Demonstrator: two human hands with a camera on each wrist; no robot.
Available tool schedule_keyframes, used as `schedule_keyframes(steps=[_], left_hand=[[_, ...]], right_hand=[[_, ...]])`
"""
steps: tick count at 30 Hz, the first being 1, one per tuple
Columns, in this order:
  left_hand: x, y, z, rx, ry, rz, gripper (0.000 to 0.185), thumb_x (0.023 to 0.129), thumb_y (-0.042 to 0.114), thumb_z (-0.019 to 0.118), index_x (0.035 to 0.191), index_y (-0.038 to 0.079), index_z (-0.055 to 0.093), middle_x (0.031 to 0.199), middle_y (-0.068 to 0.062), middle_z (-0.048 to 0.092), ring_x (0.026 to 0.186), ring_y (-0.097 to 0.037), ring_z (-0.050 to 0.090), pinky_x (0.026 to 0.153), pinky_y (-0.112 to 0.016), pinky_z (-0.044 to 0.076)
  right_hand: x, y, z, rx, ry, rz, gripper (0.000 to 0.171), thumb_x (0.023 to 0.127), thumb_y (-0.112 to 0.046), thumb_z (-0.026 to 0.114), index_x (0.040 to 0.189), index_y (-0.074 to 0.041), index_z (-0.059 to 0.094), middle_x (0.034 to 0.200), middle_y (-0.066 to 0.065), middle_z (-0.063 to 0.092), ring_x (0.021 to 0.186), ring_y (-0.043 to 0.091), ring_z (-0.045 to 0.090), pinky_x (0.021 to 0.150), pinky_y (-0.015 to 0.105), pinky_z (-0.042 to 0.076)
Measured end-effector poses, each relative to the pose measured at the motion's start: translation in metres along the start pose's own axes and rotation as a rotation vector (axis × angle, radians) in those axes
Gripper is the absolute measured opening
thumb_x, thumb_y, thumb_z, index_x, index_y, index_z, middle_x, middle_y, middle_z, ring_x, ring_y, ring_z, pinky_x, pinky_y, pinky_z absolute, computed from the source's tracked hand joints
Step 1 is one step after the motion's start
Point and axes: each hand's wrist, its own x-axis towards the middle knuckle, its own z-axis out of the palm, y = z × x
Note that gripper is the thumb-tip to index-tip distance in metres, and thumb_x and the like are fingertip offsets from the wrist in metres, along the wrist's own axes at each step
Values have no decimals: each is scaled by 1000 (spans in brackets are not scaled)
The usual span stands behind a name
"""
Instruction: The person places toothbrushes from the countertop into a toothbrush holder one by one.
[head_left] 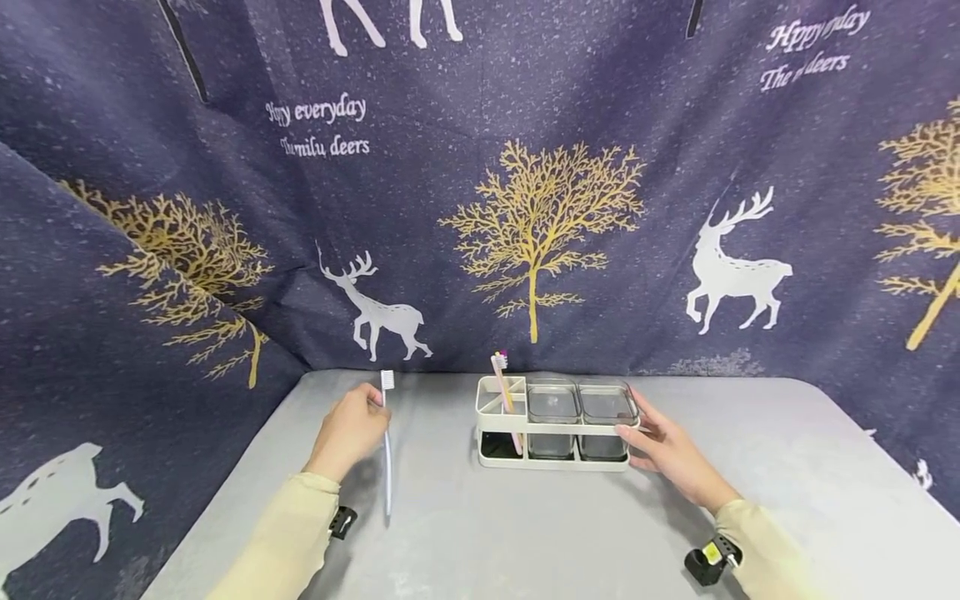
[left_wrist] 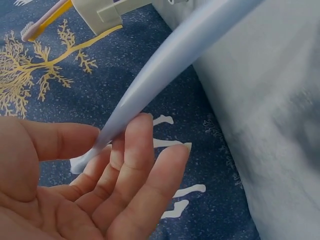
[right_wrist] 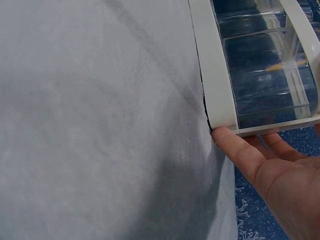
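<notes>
My left hand (head_left: 351,432) pinches a pale blue toothbrush (head_left: 387,475) between thumb and fingers, left of the holder. The brush stands upright with its white bristles at the top, and its smooth handle (left_wrist: 155,75) crosses the left wrist view. At the right end of a white toothbrush holder (head_left: 553,429), my right hand (head_left: 671,454) grips the frame, thumb at the front corner and fingers around the end. Two clear cups (head_left: 553,402) sit side by side in the holder. A pink toothbrush (head_left: 500,375) leans in its divided left section, with a yellow one beside it.
The holder stands on a grey table (head_left: 450,533) near its back edge. Behind and to the left hangs a dark blue cloth (head_left: 600,108) printed with deer and golden trees. Black wrist devices (head_left: 705,562) are worn at both sleeves.
</notes>
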Motion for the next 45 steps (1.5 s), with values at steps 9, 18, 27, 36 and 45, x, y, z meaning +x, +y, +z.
schedule_keyframes(steps=[9, 18, 27, 36, 45], left_hand=[[-3, 6, -3, -88, 29, 7, 10, 92, 17, 59, 97, 9, 58, 80, 0, 67, 69, -16, 63, 67, -38, 45], [-1, 16, -1, -216, 60, 32, 13, 94, 19, 61, 96, 7, 58, 82, -3, 67, 67, -13, 68, 64, -33, 49], [-1, 22, -2, -266, 112, 62, 12, 93, 17, 63, 93, 6, 58, 83, -6, 71, 69, -20, 72, 63, -32, 47], [-1, 31, -3, -286, 161, 98, 11, 92, 16, 65, 89, 8, 58, 81, -5, 71, 66, -19, 71, 62, -33, 45], [-1, 40, -6, -318, 199, 118, 11, 90, 15, 66, 89, 7, 59, 77, -1, 68, 66, -15, 71, 60, -30, 46]], right_hand=[[2, 3, 3, 9, 5, 6, 80, 101, -23, 59, 160, -19, 6, 147, 36, 25, 130, 46, 40, 90, 43, 51], [1, 1, 0, -4, 5, -3, 79, 101, -22, 58, 160, -21, 5, 149, 39, 17, 129, 49, 41, 90, 44, 51], [2, 1, 1, 5, -4, -9, 80, 100, -23, 59, 160, -21, 5, 148, 39, 19, 129, 49, 40, 90, 45, 51], [1, 2, 0, -3, -8, -11, 80, 101, -23, 59, 160, -21, 5, 149, 39, 19, 130, 47, 41, 90, 44, 51], [2, 1, 0, -4, -9, -4, 80, 101, -23, 58, 160, -21, 5, 149, 39, 18, 130, 46, 40, 90, 44, 51]])
